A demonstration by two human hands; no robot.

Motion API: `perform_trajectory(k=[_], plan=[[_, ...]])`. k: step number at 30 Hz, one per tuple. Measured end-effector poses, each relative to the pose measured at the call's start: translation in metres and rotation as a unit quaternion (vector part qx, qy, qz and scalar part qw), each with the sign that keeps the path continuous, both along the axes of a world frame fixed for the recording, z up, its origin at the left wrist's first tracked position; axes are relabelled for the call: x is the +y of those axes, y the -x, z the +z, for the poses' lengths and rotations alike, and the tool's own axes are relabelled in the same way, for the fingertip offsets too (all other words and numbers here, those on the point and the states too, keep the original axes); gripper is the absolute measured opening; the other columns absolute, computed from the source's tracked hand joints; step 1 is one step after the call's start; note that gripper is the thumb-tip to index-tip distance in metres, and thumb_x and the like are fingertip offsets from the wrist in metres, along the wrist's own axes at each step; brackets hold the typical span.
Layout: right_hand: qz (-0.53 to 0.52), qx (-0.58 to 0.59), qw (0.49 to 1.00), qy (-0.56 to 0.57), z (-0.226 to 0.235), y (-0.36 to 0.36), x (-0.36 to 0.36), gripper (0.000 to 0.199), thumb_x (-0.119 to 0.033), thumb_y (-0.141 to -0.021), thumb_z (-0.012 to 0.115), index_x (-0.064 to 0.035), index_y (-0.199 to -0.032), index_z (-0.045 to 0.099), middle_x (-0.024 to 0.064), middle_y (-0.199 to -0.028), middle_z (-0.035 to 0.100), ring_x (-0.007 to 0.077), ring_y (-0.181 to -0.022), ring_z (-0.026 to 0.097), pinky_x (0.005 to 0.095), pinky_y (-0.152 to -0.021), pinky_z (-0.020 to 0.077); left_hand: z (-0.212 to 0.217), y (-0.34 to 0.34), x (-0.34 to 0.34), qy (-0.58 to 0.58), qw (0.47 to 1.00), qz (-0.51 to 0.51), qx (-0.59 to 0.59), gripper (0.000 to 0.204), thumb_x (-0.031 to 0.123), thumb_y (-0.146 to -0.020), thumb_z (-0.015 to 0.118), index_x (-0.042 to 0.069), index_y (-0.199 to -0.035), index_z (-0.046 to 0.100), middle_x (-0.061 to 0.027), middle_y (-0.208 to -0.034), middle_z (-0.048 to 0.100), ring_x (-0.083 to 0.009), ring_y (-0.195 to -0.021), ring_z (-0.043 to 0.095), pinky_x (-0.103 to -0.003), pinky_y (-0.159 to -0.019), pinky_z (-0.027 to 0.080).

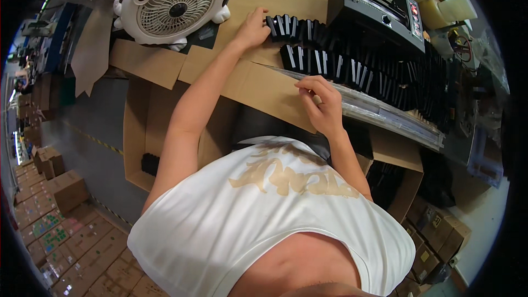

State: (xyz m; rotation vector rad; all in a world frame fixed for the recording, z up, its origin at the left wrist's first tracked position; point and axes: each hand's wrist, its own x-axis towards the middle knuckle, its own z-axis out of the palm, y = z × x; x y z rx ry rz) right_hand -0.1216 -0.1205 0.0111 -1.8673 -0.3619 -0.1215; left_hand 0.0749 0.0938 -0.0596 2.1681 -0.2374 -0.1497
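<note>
Bright even indoor light, soft shadows; fisheye-bent, dark rim

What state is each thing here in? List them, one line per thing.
Left hand: fingers bent on the end of the upper row of black parts.
Right hand: fingertips curled on the clear strip at the bench edge.
Lower row of black parts: standing on edge, packed side by side.
Fan: lying on the bench; running or not cannot be told.
Cardboard box: open, one black part inside.
</note>
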Motion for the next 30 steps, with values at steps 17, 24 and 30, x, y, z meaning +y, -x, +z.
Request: perform_trajectory(k=[17, 24, 30], plan=[[0.059, -0.135, 0.955, 0.259, -0.009, -0.002, 0.006, 0.031, -0.014, -0.080, 0.070, -0.0100, -0.110, 0.066, 0.0051, -0.128, 0.059, 0.0297, -0.119, 0.053, 0.0383, -0.095, 0.0474, -0.006, -0.031, 0.000, 0.007, 0.996, -0.087, -0.017, 0.051, -0.004, -0.078, 0.052, 0.001, -0.129, 0.053, -0.0222, -0.118, 0.060, -0.0327, -0.097, 0.065, -0.037, -0.088, 0.053], [0.069, -0.140, 0.957, 0.243, -0.010, 0.001, 0.007, 0.029, -0.015, -0.080, 0.070, -0.0095, -0.108, 0.066, 0.0063, -0.127, 0.059, 0.0302, -0.117, 0.054, 0.0388, -0.097, 0.0470, 0.017, 0.007, 0.011, -0.035, 0.993, -0.037, -0.110, 0.046, -0.006, -0.080, 0.049, 0.002, -0.125, 0.059, -0.0159, -0.117, 0.062, -0.0254, -0.093, 0.064, -0.033, -0.082, 0.052], [0.125, -0.129, 0.952, 0.249, -0.014, -0.002, 0.004, 0.040, -0.018, -0.076, 0.074, -0.0077, -0.114, 0.066, 0.0107, -0.132, 0.058, 0.0342, -0.123, 0.052, 0.0421, -0.100, 0.0453, 0.076, 0.125, 0.083, -0.001, 0.957, 0.207, -0.205, 0.037, -0.002, -0.083, 0.051, 0.008, -0.116, 0.064, -0.0065, -0.103, 0.069, -0.0217, -0.081, 0.065, -0.032, -0.073, 0.052]])
